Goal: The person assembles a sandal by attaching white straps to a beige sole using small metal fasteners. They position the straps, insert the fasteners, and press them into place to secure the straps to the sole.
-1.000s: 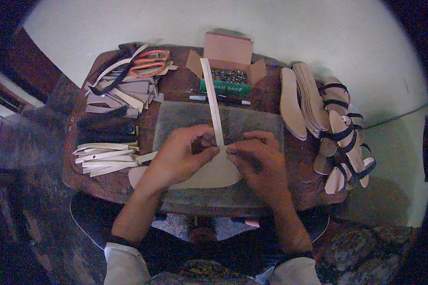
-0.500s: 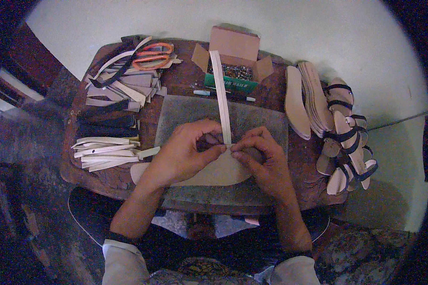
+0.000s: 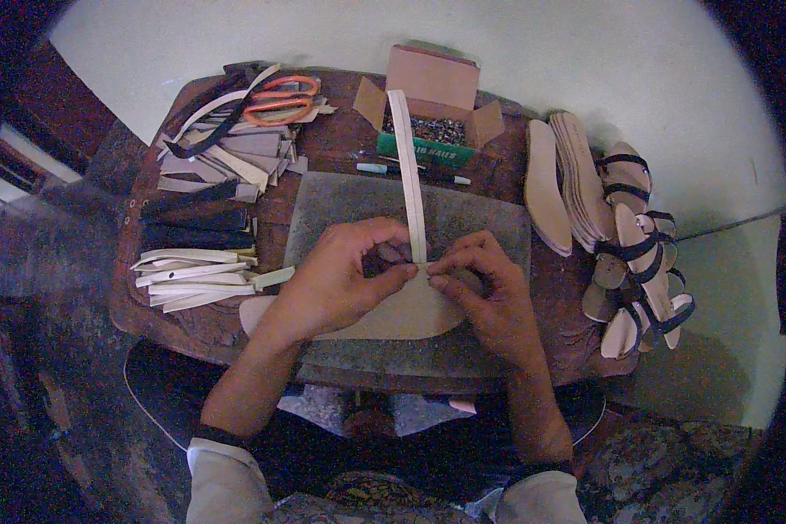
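the flat, cream-coloured strip (image 3: pixel 406 175) runs away from the far edge of the beige, sole-shaped sheet (image 3: pixel 384 319), which lies crosswise on the dark grey rectangular mat (image 3: pixel 332 199) over the dark brown wooden worktop (image 3: pixel 563 301); the left hand (image 3: pixel 341 279) and right hand (image 3: pixel 485 293) are pinched at the strip's near end, their fingertips close together at the join; whether that end lies over or under the edge cannot be told.

to do this well, i'd judge, keep 1 hand's pinch firm while the other makes small corrections, so the 2 pieces don't slip apart; the strip looks thin and likely to twist, so check that the lengthwise line on it runs straight out from the edge; keep the sheet flat under the left wrist rather than letting it swivel; in view the loose far end crosses the open, green-fronted cardboard box of small metal pieces (image 3: pixel 437 131), so mind it doesn't snag there and tug the join askew.
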{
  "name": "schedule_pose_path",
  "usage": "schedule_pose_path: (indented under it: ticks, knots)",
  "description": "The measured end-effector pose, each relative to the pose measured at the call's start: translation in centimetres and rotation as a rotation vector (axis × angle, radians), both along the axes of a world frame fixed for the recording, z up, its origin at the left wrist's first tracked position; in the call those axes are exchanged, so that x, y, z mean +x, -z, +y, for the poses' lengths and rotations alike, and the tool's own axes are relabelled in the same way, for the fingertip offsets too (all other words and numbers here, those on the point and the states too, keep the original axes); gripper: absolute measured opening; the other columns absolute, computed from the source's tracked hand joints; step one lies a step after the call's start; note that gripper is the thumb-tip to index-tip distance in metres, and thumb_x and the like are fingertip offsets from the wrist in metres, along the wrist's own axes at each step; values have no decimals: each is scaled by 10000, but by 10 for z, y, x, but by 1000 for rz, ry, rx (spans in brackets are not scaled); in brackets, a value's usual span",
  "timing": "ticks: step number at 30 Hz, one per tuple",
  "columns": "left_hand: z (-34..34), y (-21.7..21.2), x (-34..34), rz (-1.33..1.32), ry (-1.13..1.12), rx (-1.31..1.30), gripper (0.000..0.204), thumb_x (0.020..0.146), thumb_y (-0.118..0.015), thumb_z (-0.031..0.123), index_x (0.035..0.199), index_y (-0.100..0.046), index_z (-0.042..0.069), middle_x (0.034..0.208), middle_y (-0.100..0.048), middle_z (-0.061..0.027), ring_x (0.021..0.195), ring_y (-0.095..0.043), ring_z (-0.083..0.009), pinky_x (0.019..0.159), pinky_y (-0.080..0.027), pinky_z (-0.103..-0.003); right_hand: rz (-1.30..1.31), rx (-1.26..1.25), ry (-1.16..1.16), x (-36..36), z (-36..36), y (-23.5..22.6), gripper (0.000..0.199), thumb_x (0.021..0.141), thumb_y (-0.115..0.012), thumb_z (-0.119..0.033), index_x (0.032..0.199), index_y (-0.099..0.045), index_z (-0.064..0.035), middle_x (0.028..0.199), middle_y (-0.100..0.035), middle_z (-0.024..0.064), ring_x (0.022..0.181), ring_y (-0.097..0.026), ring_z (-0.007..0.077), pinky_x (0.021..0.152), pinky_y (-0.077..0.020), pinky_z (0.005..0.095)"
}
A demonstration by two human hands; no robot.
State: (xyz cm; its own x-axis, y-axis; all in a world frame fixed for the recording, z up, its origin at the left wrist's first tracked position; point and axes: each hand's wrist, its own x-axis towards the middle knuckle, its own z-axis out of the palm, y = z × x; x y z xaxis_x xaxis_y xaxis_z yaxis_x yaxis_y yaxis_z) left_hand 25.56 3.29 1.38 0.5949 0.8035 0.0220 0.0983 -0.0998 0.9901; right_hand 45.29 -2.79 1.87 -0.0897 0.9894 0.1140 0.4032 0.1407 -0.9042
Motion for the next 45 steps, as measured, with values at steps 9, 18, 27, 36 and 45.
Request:
schedule_pose_path:
  ticks: [9,18,27,36,45]
  knots:
    - [-2,-4,0,52,-2,34,209,786,-662,36,988,-618,4,850,-640,-113,764,-640,-168,671,-502,-301,-2,-50,-10,1,1,-4,122,768,-703,-62,876,-665,-24,913,-537,63,923,-536,177,848,-417,290]
    - [-1,-10,0,80,-1,93,215,788,-666,13,999,-630,18,874,-647,-107,760,-645,-165,655,-501,-275,71,-203,1,2,-1,-2,178,808,-697,-120,942,-617,-35,940,-627,43,932,-578,138,850,-437,279]
    - [2,3,0,34,-83,201,156,821,-662,98,951,-645,13,830,-648,-90,674,-600,-125,573,-464,-269,118,-286,76,-3,-1,-4,258,815,-703,-161,1012,-579,-49,949,-628,37,932,-583,129,826,-462,279]
    - [2,-3,3,94,-118,119,136,833,-650,118,923,-657,16,768,-641,-99,618,-581,-132,558,-456,-276,166,-273,107,-2,0,1,248,801,-719,-156,986,-593,-50,922,-623,37,902,-585,128,816,-467,275]
    - [2,-6,3,131,-119,162,128,835,-642,131,894,-643,17,726,-647,-94,646,-616,-146,565,-465,-291,110,-248,147,-7,-1,-3,232,790,-726,-153,961,-617,-40,919,-632,44,888,-592,130,808,-471,278]
